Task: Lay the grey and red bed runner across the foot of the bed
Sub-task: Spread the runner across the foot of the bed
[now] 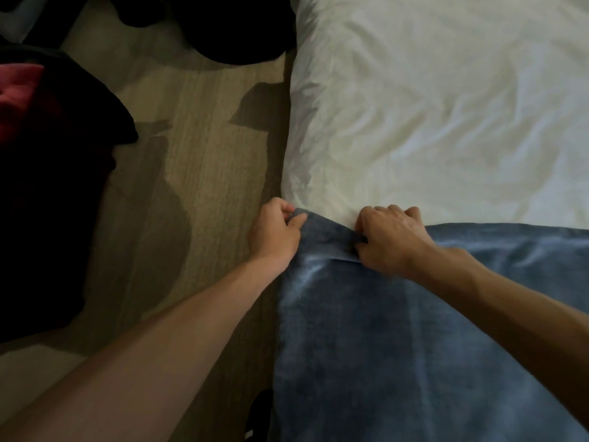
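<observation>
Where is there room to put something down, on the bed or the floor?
The white duvet above the runner lies bare, right across. The strip of floor between the duvet's edge and the dark heap is free too. It is crowded at the runner's corner, where the left hand and right hand grip it.

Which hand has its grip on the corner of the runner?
The left hand pinches the runner by its corner at the bed's side, next to the floor; the right hand holds its top edge further in, by the white cover.
</observation>
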A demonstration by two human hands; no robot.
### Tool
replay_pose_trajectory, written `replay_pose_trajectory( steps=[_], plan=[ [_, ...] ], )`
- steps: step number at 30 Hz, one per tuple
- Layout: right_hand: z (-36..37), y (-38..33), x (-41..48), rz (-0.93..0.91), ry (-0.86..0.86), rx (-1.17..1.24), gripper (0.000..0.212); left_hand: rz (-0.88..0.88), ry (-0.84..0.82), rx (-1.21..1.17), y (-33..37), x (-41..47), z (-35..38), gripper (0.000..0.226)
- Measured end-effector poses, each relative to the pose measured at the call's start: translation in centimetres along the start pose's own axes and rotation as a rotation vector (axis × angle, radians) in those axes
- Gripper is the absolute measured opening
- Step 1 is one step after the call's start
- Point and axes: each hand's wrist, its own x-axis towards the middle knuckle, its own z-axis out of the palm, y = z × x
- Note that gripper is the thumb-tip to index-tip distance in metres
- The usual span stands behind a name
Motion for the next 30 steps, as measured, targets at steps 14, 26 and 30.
replay_pose_trajectory(
  steps=[14,26,30],
  plan=[
    [2.4,-2.1,3.8,0.018,0.392,0.030,0.017,-0.087,0.105,0.287,-0.1,1.3,-1.0,0.015],
    [4.9,0.7,0.4,0.008,0.192,-0.028,0.070,0.350,-0.329,0.482,-2.3,-3.5,4.4,0.062],
    [4.9,0.5,0.4,0.008,0.209,0.001,0.069,0.306,-0.311,0.523,-2.0,-3.8,4.3,0.070]
  ],
)
